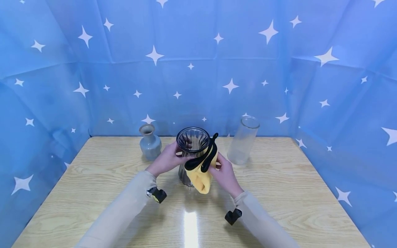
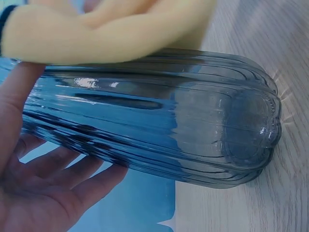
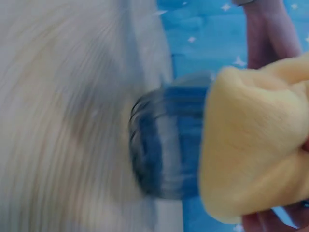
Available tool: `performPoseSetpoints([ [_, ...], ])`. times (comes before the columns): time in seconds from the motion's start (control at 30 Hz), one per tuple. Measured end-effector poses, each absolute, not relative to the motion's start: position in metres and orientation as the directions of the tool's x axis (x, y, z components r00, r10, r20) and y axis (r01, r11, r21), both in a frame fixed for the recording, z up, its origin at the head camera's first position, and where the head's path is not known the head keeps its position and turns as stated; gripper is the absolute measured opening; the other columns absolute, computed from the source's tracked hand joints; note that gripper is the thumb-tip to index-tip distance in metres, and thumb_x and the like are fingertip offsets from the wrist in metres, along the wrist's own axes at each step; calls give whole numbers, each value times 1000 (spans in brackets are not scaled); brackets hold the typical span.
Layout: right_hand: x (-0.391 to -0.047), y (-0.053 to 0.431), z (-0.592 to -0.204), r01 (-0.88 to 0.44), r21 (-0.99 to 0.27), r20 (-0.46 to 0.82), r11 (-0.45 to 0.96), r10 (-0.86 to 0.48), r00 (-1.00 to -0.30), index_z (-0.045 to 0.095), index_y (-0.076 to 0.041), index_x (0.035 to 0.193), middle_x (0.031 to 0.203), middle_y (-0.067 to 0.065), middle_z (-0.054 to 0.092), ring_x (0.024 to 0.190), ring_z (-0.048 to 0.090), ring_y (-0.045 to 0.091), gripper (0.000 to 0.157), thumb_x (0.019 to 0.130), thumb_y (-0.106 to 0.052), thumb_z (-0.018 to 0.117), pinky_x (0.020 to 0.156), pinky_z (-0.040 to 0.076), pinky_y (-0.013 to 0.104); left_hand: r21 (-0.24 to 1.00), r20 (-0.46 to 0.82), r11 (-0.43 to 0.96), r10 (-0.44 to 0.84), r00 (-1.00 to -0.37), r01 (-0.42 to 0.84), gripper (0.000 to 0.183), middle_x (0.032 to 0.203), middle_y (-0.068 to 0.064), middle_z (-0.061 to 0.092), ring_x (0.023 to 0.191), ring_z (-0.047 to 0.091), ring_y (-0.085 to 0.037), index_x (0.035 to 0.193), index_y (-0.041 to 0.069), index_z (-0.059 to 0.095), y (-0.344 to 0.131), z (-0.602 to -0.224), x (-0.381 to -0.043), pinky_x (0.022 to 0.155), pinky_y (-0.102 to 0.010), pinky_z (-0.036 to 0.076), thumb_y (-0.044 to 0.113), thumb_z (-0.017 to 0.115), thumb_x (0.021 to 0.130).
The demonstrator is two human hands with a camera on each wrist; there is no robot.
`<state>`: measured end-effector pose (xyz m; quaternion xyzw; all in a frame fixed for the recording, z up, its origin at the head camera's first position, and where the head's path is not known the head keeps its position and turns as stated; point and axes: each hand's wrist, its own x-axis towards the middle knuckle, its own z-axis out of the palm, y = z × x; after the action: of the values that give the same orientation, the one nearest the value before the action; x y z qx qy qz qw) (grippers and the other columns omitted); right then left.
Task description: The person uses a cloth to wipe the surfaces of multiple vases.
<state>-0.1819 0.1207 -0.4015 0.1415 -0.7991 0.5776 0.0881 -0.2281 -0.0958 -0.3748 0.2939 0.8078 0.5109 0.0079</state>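
Note:
A ribbed, smoky glass vase [image 1: 184, 175] with a flared rim stands mid-table between both hands. My left hand [image 1: 168, 159] grips its upper side, thumb in front and fingers spread behind the ribs [image 2: 145, 125]. In my right hand [image 1: 225, 175] is a soft yellow cloth [image 1: 198, 178] with black edging, held against the vase's right front. Its folds cover part of the glass in the left wrist view. In the right wrist view the bunched cloth [image 3: 256, 140] hides most of the vase, leaving the lower end [image 3: 166, 145] showing, blurred.
A small grey-blue vase [image 1: 150, 146] with a narrow neck stands at the back left, close beyond the left hand. Behind the right hand is a tall clear glass cylinder [image 1: 243, 144]. Blue star-printed curtain [image 1: 198, 86] borders the wooden table [image 1: 279, 206] at the back and sides.

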Motion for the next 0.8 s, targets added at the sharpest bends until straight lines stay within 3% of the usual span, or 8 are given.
performPoseSetpoints([
  [0.17,-194,132,-427,-302,-865,245,402,-189,-951,61,-5,118,111,13,64,101,60,27,32,87,-3,67,81,56,38,862,251,280,489,-835,422,61,127,-19,58,120,54,-35,136,0,48,-95,-370,-225,100,-46,43,10,76,83],
  [0.37,-198,139,-436,-302,-834,182,462,-287,-941,57,-3,126,117,14,62,101,61,28,38,89,-5,66,80,56,35,863,256,277,482,-838,423,62,127,-14,60,119,55,-31,135,6,50,-96,-377,-229,100,-46,43,17,79,82],
  [0.6,-203,142,-438,-348,-758,149,552,-373,-916,58,-6,108,95,6,62,83,56,20,25,87,-11,70,69,50,32,852,259,298,476,-841,431,59,125,-8,62,117,56,-24,133,8,53,-97,-378,-230,99,-41,45,21,79,82],
  [0.8,-201,139,-435,-403,-673,177,620,-394,-902,56,-2,107,90,6,64,87,61,22,30,84,-9,74,77,52,41,861,255,278,487,-835,425,60,126,-6,61,118,56,-22,135,11,51,-97,-378,-230,100,-42,44,23,78,83],
])
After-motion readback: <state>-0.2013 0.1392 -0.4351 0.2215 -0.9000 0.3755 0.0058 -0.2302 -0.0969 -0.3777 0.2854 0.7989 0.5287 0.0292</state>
